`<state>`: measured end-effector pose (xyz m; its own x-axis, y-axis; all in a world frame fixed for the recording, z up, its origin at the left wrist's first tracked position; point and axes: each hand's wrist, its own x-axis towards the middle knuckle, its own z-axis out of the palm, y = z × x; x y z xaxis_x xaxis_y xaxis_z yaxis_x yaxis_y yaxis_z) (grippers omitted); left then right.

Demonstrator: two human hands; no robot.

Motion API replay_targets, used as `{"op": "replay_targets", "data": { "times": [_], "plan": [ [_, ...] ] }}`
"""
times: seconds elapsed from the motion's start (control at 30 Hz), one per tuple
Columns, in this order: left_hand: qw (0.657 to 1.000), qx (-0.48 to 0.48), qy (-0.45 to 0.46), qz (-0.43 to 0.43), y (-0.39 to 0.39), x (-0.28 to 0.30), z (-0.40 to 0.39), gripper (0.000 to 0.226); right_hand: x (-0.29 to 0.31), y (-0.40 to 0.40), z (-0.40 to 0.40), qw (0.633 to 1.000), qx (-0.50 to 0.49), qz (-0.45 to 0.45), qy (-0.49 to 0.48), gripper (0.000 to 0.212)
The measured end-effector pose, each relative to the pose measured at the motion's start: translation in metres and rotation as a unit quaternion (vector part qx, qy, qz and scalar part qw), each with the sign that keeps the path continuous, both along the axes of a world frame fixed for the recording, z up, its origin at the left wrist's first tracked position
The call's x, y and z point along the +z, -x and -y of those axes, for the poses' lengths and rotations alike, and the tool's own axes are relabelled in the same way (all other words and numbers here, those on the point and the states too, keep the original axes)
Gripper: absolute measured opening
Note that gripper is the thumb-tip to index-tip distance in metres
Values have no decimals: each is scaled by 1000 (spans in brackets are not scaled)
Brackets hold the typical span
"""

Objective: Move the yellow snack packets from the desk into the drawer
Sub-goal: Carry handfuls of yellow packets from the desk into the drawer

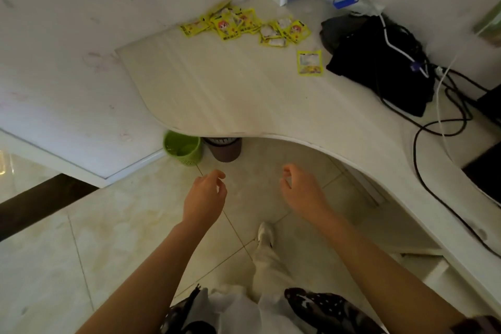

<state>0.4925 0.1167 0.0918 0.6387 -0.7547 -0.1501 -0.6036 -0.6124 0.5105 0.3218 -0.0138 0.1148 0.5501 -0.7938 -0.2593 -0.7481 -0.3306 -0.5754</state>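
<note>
Both hands hang low in the middle of the frame over the floor tiles. The left hand (pixel 205 194) and the right hand (pixel 301 190) have fingers loosely curled — holding nothing, touching nothing. The yellow snack packets (pixel 245 25) lie scattered at the upper centre of the surface (pixel 244 95), one single packet (pixel 310 62) apart beside a black bag (pixel 379 68). No drawer can be clearly made out — the surface's right end is cut off.

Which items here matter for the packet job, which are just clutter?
Job: pile of yellow snack packets; lone yellow snack packet; pale wooden desk; left hand and right hand, both empty.

Clutter: black cloth bundle; black cables; green plastic bin; brown bin.
</note>
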Motion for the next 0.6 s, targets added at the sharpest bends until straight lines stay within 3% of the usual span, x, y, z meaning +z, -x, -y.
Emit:
{"op": "replay_targets", "data": {
  "times": [0.6],
  "plan": [
    [1000,18,2,-23,-93,5,210,24,20,-101,229,999,40,-9,3,34]
  ]
}}
